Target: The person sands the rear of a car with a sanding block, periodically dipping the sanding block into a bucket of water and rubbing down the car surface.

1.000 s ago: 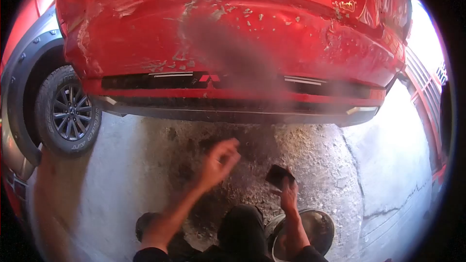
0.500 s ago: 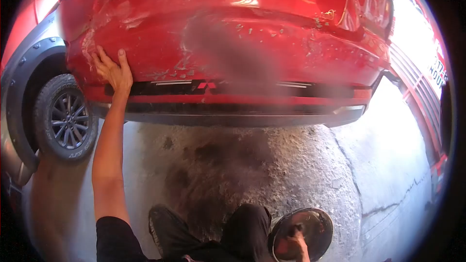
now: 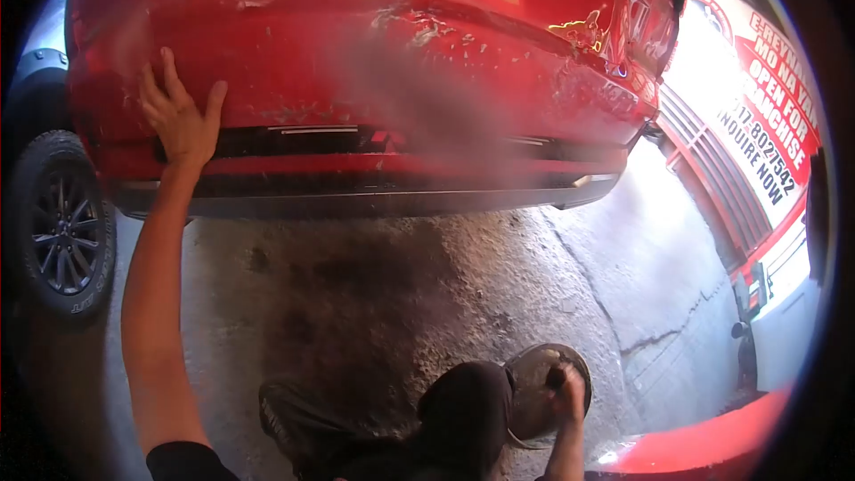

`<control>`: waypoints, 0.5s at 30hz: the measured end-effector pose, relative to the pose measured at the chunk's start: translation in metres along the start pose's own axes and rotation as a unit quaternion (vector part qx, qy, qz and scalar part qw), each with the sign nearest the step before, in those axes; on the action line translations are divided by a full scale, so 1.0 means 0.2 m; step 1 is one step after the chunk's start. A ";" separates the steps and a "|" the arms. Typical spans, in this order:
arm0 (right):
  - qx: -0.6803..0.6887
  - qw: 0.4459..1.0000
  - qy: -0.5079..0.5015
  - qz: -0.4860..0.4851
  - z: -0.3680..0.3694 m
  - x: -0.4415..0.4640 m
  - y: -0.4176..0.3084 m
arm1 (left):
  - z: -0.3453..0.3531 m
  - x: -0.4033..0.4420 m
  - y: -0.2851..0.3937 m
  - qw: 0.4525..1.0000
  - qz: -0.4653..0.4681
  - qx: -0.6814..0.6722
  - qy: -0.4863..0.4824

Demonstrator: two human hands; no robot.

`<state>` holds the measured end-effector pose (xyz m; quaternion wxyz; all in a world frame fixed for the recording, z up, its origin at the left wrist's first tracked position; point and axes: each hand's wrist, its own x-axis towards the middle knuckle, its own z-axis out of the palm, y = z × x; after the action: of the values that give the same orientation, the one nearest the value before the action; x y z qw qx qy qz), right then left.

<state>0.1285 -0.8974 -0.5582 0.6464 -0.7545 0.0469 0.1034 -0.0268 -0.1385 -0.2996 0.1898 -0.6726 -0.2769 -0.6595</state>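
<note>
My left hand lies with spread fingers against the lower left of a red car panel, just above its black trim strip. Scuffs and chipped patches mark the panel. At the lower right, my right hand is closed round a small dark block, over a round bucket beside my knee. The bucket's contents are hard to make out.
A wheel of another vehicle stands at the left. Rough, stained concrete floor lies below the bumper. A lettered sign and a red slatted barrier are at the right. A red curved surface shows at lower right.
My left hand has risen from above the floor onto the panel. My right hand has moved with the dark block to the bucket. The view has turned right.
</note>
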 end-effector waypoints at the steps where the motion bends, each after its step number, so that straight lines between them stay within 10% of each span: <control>1: -0.157 0.977 0.017 -0.144 -0.04 0.13 -0.06 | -0.03 -0.01 -0.03 1.000 0.021 -0.003 -0.017; 2: -0.279 0.920 0.069 -0.267 -0.08 0.26 -0.14 | -0.03 -0.01 -0.04 1.000 0.023 -0.011 -0.011; 3: -0.105 0.969 0.080 -0.210 0.14 0.27 -0.47 | -0.02 -0.01 -0.03 0.999 0.025 -0.020 -0.006; 9: -0.309 0.625 0.020 -0.716 1.46 0.26 -1.60 | -0.03 -0.03 -0.04 0.999 0.006 -0.026 -0.017; 15: -0.309 0.565 -0.025 -0.764 1.82 0.40 -1.70 | 0.00 -0.04 -0.04 1.000 -0.005 0.001 -0.022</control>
<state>0.2409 -0.4791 -0.2998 0.2125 -0.6595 -0.5986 -0.4021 -0.0319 -0.1327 -0.3084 0.1810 -0.6853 -0.2852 -0.6452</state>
